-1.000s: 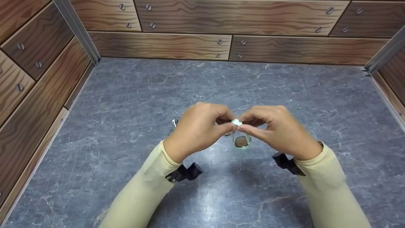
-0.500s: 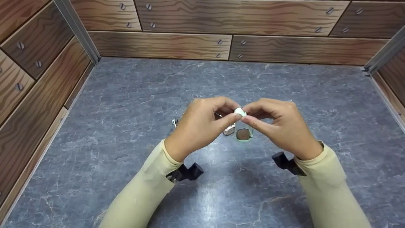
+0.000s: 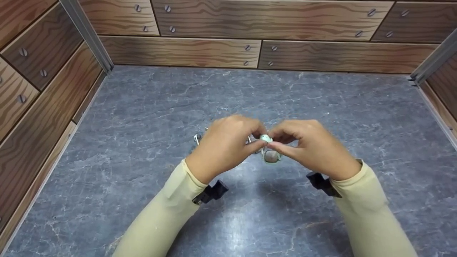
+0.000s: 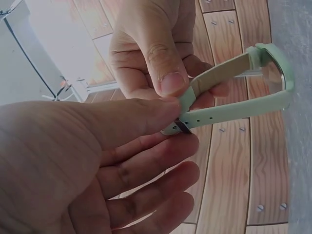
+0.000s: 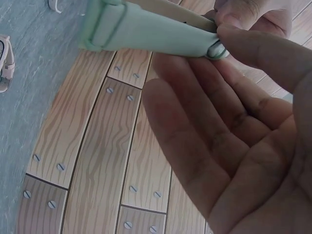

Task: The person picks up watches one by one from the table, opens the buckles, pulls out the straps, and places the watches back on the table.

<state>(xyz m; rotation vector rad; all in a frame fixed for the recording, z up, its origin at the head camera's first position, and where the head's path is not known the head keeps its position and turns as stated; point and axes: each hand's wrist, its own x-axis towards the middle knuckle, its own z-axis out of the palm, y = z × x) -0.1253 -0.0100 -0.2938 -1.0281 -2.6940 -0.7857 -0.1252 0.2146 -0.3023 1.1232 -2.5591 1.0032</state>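
Note:
A mint-green wristwatch (image 3: 272, 156) hangs between both hands above the table, its case lower than its strap ends. My left hand (image 3: 225, 146) pinches the strap ends at the buckle between thumb and fingers. From the other side, my right hand (image 3: 309, 146) pinches the same spot with thumb and fingertips. The left wrist view shows the strap (image 4: 239, 109) looped together, with a dark metal buckle (image 4: 183, 126) near its holed end. In the right wrist view the strap (image 5: 156, 34) runs to the right thumb, and that hand's other fingers are partly extended beneath it.
A pale watch (image 5: 7, 63) lies on the table, mostly cut off by the right wrist view's edge. A small silvery-white item (image 3: 197, 138) shows beside the left hand, which hides part of it. Wood-patterned panels (image 3: 178, 51) wall the marbled grey table (image 3: 150, 100).
Both hands rose away from me with the watch, then came back down towards me. They keep their pinch at the strap ends throughout.

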